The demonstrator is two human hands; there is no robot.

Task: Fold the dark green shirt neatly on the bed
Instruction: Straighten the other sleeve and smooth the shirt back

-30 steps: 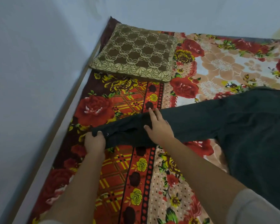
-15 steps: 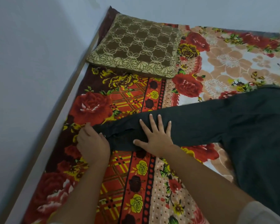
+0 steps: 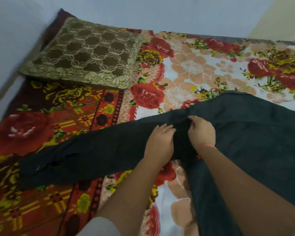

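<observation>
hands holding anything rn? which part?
Both hands, left and right, are on the dark green shirt where the sleeve meets the body; fingers look curled into the fabric, but a firm grip cannot be confirmed.

The shirt (image 3: 245, 133) is a very dark green, nearly black, plain with no print. The bed cover (image 3: 203, 74) has two patterns: on the left side, red roses and yellow flowers on dark brown with orange and yellow checks; on the right side, peach flowers and red roses on white. The cushion (image 3: 89, 53) is brown with a pale gold lattice and a gold leaf border. The wall (image 3: 160, 12) is pale blue-grey.
</observation>
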